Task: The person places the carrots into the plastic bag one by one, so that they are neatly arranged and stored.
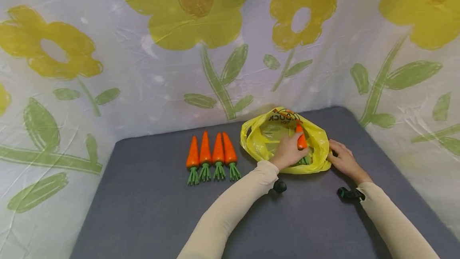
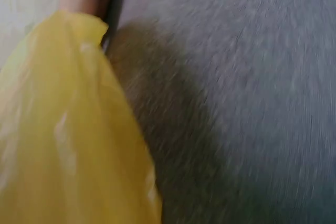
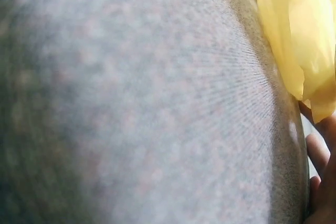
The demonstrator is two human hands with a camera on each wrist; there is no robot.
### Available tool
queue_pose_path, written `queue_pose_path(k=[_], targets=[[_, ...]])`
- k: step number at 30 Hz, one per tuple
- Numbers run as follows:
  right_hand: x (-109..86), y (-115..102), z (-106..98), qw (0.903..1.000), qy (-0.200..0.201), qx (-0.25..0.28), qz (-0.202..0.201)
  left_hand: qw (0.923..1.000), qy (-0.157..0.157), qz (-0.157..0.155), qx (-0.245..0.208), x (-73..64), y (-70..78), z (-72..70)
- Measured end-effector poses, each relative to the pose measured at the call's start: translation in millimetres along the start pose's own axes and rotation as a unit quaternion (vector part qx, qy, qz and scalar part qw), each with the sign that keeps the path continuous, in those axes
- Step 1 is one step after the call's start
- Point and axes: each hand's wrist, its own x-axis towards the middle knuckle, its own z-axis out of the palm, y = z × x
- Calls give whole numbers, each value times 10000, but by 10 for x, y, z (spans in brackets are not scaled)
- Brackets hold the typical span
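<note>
A yellow plastic bag (image 1: pixel 253 147) lies with its mouth wide toward me, at the back right of the table. Inside that mouth my left hand (image 1: pixel 289 152) grips an orange carrot (image 1: pixel 301 136), its thumb and fingers around the body. Green stalks (image 1: pixel 304 160) show below the hand in the bag. On the right side my right hand (image 1: pixel 344 161) pinches the bag's rim between thumb and fingers. Yellow plastic (image 2: pixel 68 129) fills the left part of the left wrist view. In the right wrist view, fingers (image 3: pixel 317 153) touch the bag (image 3: pixel 310 35) at the edge.
Several carrots (image 1: pixel 205 153) with green stalks lie side by side left of the bag. The grey table (image 1: pixel 151 203) meets a hanging cloth (image 1: pixel 143 91) printed with yellow flowers at its back and sides.
</note>
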Motion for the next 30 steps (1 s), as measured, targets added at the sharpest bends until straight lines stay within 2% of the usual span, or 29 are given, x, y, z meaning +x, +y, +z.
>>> queue_pose_path(k=[5, 10, 13, 16, 19, 24, 26, 30], targets=[[9, -5, 32, 9998, -107, 25, 147, 9999, -31, 41, 111, 14, 23, 121], [4, -37, 24, 9996, -112, 74, 253, 9997, -118, 171, 123, 29, 29, 179], [0, -25, 9, 9998, -43, 35, 206, 9995, -219, 144, 176, 46, 34, 194], [4, -8, -1, 10000, 49, 18, 50, 9992, -396, 9, 79, 67, 43, 182], [8, -20, -6, 10000, 67, -11, -13, 9974, -705, -124, 95, 61, 41, 145], [8, -7, -2, 9999, 83, -106, -16, 9929, -1186, -51, 127, 18, 6, 99], [11, 7, 5, 9998, 99, -152, -58, 9924, -1225, -54, -87, 5, -11, 88], [14, 9, 13, 9997, 103, -200, -72, 9923, -1109, -159, -529, 3, -33, 89]])
